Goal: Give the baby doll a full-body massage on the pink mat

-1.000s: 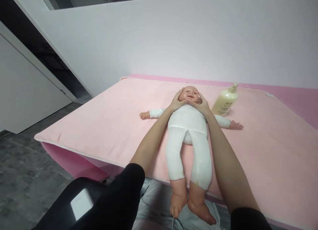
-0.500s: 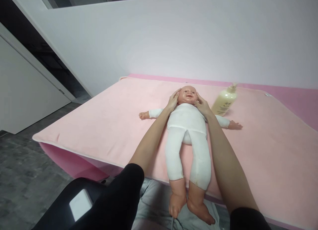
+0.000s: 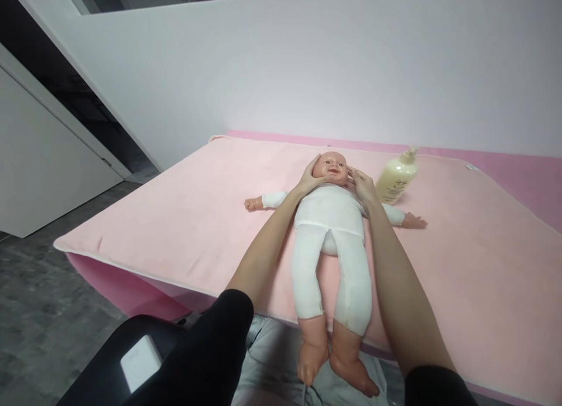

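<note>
A baby doll [image 3: 330,213] with a white cloth body lies on its back on a pink blanket [image 3: 197,189], its head toward the wall and its feet over the near edge. My left hand [image 3: 311,176] cups the left side of the doll's head, thumb along its jaw and fingers up beside the head. On the other side, my right hand [image 3: 360,185] has its fingers apart, with the fingertips at the doll's cheek and nothing gripped. Both doll arms are spread out to the sides.
A pale yellow pump bottle [image 3: 396,176] stands just right of my right hand. Behind the blanket rises a white wall [image 3: 329,72]. A white box-like object [image 3: 141,363] rests on a black surface at the lower left.
My left thumb has moved down along the doll's jaw. My right hand has shifted slightly outward from the head, and its fingers have spread.
</note>
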Demonstrator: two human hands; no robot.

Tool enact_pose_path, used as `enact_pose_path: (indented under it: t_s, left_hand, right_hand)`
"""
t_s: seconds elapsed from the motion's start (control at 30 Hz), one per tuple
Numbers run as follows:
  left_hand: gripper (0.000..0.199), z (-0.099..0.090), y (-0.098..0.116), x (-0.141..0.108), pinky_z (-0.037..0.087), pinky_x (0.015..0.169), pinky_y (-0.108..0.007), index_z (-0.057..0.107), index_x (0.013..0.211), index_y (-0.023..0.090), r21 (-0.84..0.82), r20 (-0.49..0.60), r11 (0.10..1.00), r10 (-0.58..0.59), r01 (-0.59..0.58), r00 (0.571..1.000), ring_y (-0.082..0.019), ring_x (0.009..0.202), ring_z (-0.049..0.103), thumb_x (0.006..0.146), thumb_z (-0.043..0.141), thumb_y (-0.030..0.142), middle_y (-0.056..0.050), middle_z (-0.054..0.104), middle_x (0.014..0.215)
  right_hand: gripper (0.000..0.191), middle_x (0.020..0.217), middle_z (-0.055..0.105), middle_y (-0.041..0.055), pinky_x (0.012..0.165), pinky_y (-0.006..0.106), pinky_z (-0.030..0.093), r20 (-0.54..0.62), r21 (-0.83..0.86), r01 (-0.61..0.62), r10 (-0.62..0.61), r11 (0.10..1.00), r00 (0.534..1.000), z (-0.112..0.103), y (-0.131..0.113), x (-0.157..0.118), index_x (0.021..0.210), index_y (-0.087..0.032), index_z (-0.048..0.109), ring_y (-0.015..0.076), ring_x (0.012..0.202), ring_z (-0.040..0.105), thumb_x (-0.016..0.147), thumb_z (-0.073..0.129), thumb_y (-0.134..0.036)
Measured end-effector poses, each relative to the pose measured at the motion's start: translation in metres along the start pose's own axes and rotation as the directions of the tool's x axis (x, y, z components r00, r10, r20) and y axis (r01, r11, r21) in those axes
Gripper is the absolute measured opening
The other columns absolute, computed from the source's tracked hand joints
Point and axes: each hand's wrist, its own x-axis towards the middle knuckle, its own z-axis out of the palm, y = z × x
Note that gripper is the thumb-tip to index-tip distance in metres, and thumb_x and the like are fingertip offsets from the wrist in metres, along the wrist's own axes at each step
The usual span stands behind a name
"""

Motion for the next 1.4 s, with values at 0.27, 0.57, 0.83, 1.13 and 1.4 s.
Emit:
enact_pose_path:
  t_s: [0.27,0.57,0.83,1.13,1.4]
  left_hand:
    - [0.116,0.0,0.003,-0.005,0.024,0.122,-0.038,0.027,0.152,0.022,0.104,0.009,0.992,0.074,-0.075,0.997,-0.03,0.145,0.03,0.057,0.078,0.065,-0.009,0.03,0.157]
    - [0.108,0.001,-0.002,-0.002,0.022,0.122,-0.038,0.027,0.152,0.027,0.137,0.055,0.98,0.14,-0.146,0.989,-0.029,0.147,0.027,0.062,0.079,0.056,-0.005,0.03,0.158]
    - [0.097,-0.006,-0.006,0.004,0.016,0.123,-0.038,0.032,0.15,0.029,0.128,0.114,0.977,0.155,-0.169,0.981,-0.026,0.147,0.026,0.069,0.069,0.067,-0.004,0.031,0.157]
    - [0.092,-0.003,-0.013,0.007,0.017,0.123,-0.037,0.031,0.151,0.027,0.133,0.078,0.974,0.174,-0.183,0.982,-0.025,0.147,0.028,0.075,0.059,0.073,-0.005,0.034,0.156]
    - [0.1,-0.005,-0.015,0.009,0.022,0.122,-0.041,0.029,0.151,0.027,0.221,0.107,0.95,0.203,-0.222,0.973,-0.029,0.146,0.027,0.069,0.069,0.068,-0.008,0.029,0.158]
  right_hand:
    - [0.119,0.152,0.035,0.0093,0.11,0.035,0.043,0.028,-0.11,0.046,-0.043,0.993,0.999,0.013,-0.01,-0.008,0.155,-0.021,0.022,0.0255,0.132,0.049,0.059,0.079,-0.063]
    - [0.115,0.152,0.036,0.0095,0.113,0.037,0.04,0.047,-0.165,0.078,-0.072,0.983,0.996,0.006,-0.009,-0.004,0.154,-0.02,0.026,0.0276,0.137,0.041,0.061,0.075,-0.067]
    - [0.115,0.152,0.035,0.0101,0.113,0.038,0.039,0.061,-0.169,0.103,-0.094,0.98,0.994,0.003,-0.006,-0.001,0.154,-0.017,0.027,0.0274,0.138,0.04,0.063,0.068,-0.075]
    - [0.089,0.145,0.046,0.0125,0.104,0.041,0.048,-0.062,-0.053,0.029,-0.032,0.998,0.998,0.005,-0.002,0.0,0.146,-0.018,0.043,0.0271,0.13,0.051,0.08,0.044,-0.079]
    - [0.12,0.153,0.032,0.0127,0.112,0.035,0.041,-0.021,-0.151,0.042,-0.045,0.988,0.999,0.012,-0.01,-0.005,0.153,-0.016,0.028,0.0275,0.138,0.041,0.056,0.08,-0.065]
